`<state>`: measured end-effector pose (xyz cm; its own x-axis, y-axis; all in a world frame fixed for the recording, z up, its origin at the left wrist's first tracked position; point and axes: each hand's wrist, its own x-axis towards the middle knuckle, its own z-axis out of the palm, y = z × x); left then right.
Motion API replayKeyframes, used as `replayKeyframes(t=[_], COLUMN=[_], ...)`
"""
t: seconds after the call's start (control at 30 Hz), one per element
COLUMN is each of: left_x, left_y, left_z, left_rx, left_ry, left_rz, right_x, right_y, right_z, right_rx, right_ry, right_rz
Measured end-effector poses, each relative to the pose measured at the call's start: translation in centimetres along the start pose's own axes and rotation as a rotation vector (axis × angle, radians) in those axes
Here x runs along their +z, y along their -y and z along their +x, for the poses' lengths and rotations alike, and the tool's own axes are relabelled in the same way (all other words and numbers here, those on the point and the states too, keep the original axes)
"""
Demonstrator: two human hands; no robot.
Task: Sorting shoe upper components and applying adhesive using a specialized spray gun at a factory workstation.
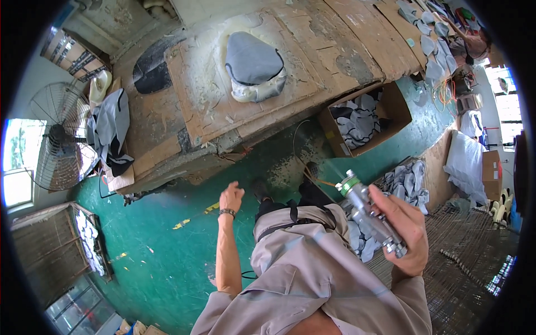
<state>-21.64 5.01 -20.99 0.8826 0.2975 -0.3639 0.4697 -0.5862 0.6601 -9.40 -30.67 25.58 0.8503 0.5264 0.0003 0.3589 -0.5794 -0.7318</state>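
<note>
My right hand point(410, 231) is closed around a metal spray gun point(368, 215) with a green ring near its nozzle, which points up and to the left. A faint pale streak, perhaps mist, shows off the nozzle. Low over the floor in front of me, my left hand point(230, 200) holds nothing; its fingers are loosely bent and apart. On the cardboard-covered bench ahead lies a smooth grey fabric piece point(251, 58) with a dark edge, resting on a pale, crusted block point(258, 91). Neither hand touches it. White residue spreads around the block.
A cardboard box point(393, 120) of grey-and-black pieces stands against the bench's right side. More grey pieces point(405, 184) are heaped beside my right arm. A large fan point(56, 134) stands at left, near draped grey pieces point(111, 120). An orange hose point(317, 180) runs near my feet.
</note>
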Motion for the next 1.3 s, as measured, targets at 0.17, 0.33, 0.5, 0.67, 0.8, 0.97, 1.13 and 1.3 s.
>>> replayKeyframes(t=[0.17,0.33,0.5,0.67,0.8,0.97,1.13,1.3], left_x=[7.8,12.5,13.4,13.9,14.9,15.0,13.8,12.6], left_y=[7.4,5.4,0.4,-3.3,-4.9,-4.9,-4.4,-2.9], left_z=[-6.0,-12.0,-13.0,-11.0,-8.5,-4.8,-0.1,3.3], left_rx=[-0.476,-1.081,-1.036,-0.904,-0.901,-0.926,-0.854,-0.774], left_ry=[0.16,0.226,0.077,0.002,0.033,0.09,0.067,0.028], left_rz=[-0.035,-0.512,-0.608,-0.672,-0.68,-0.656,-0.67,-0.633], right_x=[-5.8,-10.3,-14.6,-16.9,-17.6,-17.5,-16.9,-15.3], right_y=[-6.7,-13.3,-17.0,-18.5,-19.0,-17.9,-16.4,-12.7], right_z=[-0.7,0.1,1.4,3.5,4.6,7.0,10.0,13.4], right_rx=[-0.005,-0.031,-0.02,-0.006,-0.043,-0.043,-0.036,-0.041], right_ry=[0.015,-0.053,-0.086,-0.121,-0.085,-0.07,-0.078,-0.078], right_rz=[0.0,0.043,0.141,0.129,0.131,0.087,0.053,0.081])
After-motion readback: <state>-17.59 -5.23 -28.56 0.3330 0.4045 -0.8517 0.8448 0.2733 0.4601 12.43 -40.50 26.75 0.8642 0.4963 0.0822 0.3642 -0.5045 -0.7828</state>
